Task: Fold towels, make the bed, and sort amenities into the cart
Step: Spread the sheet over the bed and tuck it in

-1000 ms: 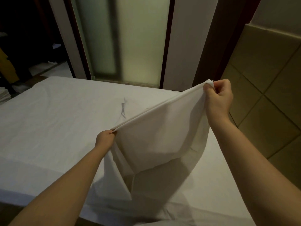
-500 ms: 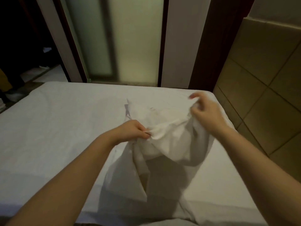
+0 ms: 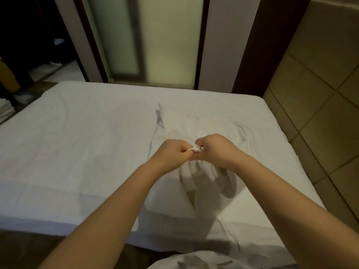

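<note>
Cloth: white, thin, bunched. The top edge is gathered into a small wad and pinched by the left hand and right hand, held close together. The rest is draped in loose folds onto the bed, right of centre. The bed is covered by a white, lightly creased sheet.

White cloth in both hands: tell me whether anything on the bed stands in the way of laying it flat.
Nothing visible does. The left hand and right hand pinch the white cloth together just above the bed, whose surface around the cloth shows only wrinkles.
</note>
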Tool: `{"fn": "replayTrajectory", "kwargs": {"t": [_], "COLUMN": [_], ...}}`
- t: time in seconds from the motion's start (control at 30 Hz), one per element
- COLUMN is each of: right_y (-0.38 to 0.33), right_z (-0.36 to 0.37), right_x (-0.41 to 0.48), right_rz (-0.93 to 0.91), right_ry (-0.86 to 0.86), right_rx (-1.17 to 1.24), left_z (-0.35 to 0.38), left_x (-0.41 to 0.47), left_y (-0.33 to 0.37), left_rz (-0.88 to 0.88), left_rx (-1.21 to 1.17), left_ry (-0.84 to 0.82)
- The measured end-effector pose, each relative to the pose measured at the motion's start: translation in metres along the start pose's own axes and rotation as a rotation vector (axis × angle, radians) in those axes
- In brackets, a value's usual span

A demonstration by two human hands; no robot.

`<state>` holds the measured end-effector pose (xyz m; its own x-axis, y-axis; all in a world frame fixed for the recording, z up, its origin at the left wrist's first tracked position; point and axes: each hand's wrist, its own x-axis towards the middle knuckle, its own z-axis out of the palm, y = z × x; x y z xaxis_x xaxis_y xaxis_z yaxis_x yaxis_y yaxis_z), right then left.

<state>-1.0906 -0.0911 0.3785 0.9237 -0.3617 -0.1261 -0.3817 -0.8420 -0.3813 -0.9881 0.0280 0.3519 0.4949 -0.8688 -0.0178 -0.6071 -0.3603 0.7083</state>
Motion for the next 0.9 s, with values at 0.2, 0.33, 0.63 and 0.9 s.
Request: {"fn": "replayTrajectory", "kwargs": {"t": [0.2,0.33,0.63,0.9], "right_y": [0.014,0.015,0.034,0.056], "right_z": [-0.002,-0.009,-0.011,-0.021], "right_x": [-0.003,-0.001,0.001,-0.002], "right_rz": [0.03,0.019,0.018,-0.05], "right_ry": [0.098,0.121,0.274,0.26], "right_rx": [0.067,0.059,0.096,0.097], "left_z": [0.046,0.074,0.095,0.064], "left_x": [-0.02,-0.02,-0.026,-0.047], "left_y": [0.003,-0.01,0.013,0.045], "left_rz": [-0.097,-0.262,-0.459,-0.317], "left_rx": [0.051,-0.091,-0.175,0.186], "left_ry": [0.29,0.241,0.384,0.486]}}
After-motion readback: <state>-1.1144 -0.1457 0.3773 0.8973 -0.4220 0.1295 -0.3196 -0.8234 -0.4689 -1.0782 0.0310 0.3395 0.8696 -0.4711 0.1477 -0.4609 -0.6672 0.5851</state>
